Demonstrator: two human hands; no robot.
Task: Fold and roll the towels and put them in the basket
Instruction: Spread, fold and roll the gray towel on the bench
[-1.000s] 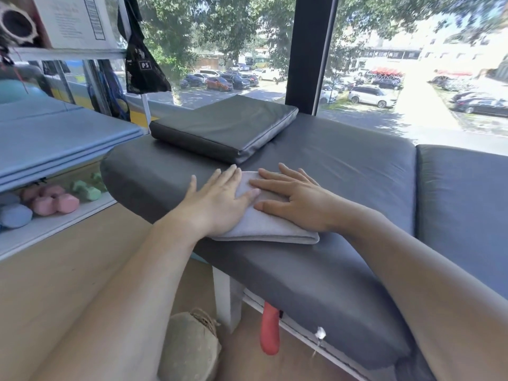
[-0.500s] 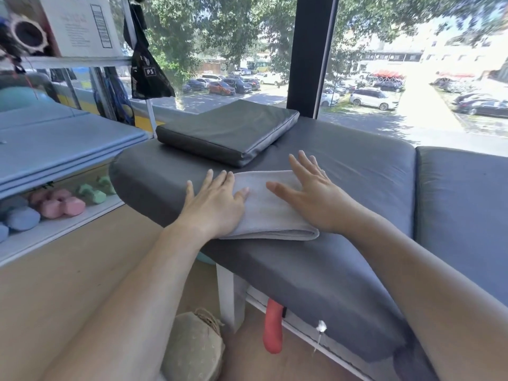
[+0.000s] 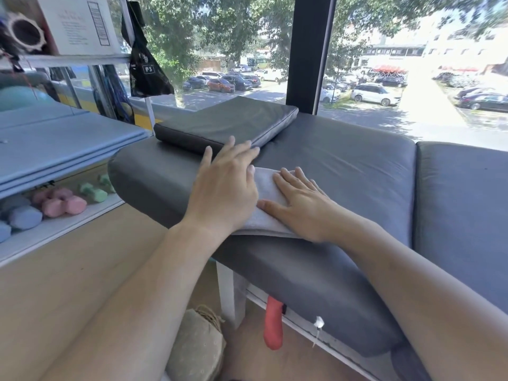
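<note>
A folded grey towel (image 3: 265, 204) lies flat on the dark grey padded surface (image 3: 343, 171), near its front-left edge. The right hand (image 3: 301, 206) rests palm down on the right part of the towel, fingers (image 3: 288, 178) straight and slightly spread, thumb extended along the fabric toward the left. The left hand (image 3: 226, 188) is over the left part of the towel, fingers straight and close together, pointing away from the person; whether the palm presses the fabric or is raised just above it cannot be told. Neither hand grips the towel.

A flat dark cushion (image 3: 228, 122) sits on the surface just behind the left hand. On the floor below, a woven beige basket (image 3: 196, 350) is partly visible between the forearms. A red object (image 3: 273, 323) hangs under the surface edge. Pastel dumbbells (image 3: 63, 203) lie on a low shelf to the left.
</note>
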